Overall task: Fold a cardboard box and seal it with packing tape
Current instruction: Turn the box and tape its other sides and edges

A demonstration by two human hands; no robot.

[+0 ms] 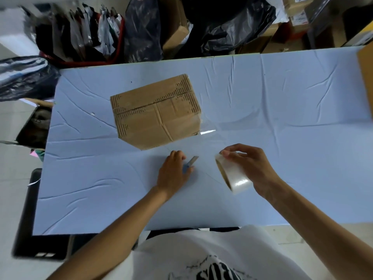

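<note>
box point(155, 112) beyond hands | left hand point(173, 173): cutter point(192, 161) | right hand point(253, 166): tape roll point(232, 174)

Cluttered stockroom, stacked cartons point(296, 9), black plastic bags point(232, 27), paper-covered packing table point(282, 98)

There are two grips: the left grip point(173, 172) holds the one small blue-handled cutter point(190, 163), and the right grip point(252, 166) holds the one roll of tape point(232, 174). Beyond the left grip, one folded cardboard box point(155, 112) stands on the one bench point(282, 98), and a single clear strip of tape point(207, 131) comes off the box's corner nearest the right grip. Far to the right of the right grip one more piece of cardboard point(365, 77) juts in, and well beyond both grips lie at least two black plastic bags point(238, 23).
</note>
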